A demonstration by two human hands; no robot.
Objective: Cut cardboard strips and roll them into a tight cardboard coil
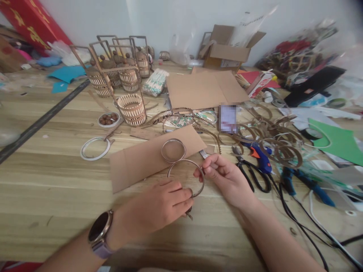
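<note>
At the left, several handled baskets point(130, 80) look finished, with pale slats around their sides and rounded lids on top, while the open basket point(132, 109) in front of them has its slatted wall and tall handle but no lid on it. Toward the middle, the work in hand seems at a much earlier stage: the smaller ring point(162, 149) lies on a cardboard strip point(127, 170), a thin bare hoop without slats. The left hand point(161, 200) has its fingers closed on the lower edge of the larger ring point(185, 160), which is just in front of the smaller one and equally bare. The right hand point(227, 181) pinches the right side of that larger ring; a flat grey piece point(203, 153) sticks out by its fingertips, and I cannot tell whether it is gripped too. Farther right, loose brown hoops point(297, 156) lie in a tangle, also without slats. As for containers, the lids hide what the finished baskets hold, and the open one shows mostly its inner slats. A small dish point(99, 121) beside it holds round brown balls point(107, 120). Behind, to the right, a cardboard box point(227, 53) stands with its flaps open and clear plastic rising out of it.
</note>
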